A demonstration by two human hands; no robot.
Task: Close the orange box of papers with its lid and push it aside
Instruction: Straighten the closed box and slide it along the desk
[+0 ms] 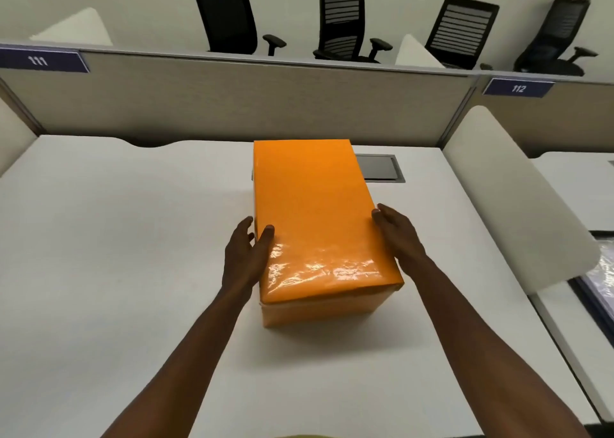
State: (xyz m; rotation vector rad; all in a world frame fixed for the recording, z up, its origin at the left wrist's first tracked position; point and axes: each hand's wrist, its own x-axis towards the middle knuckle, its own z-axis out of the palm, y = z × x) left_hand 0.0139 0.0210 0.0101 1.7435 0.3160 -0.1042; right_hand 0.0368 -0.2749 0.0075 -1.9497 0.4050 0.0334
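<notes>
The orange box stands on the white desk, its glossy orange lid sitting flat on top and covering the papers, which are hidden. My left hand presses against the lid's left edge, thumb resting on the top and fingers down the side. On the opposite edge lies my right hand, its fingers flat against the lid's right side. Both hands clasp the lid between them.
A dark cable hatch is set into the desk just behind the box on the right. A beige partition closes the desk's far edge. A white divider borders the right. Black office chairs stand beyond.
</notes>
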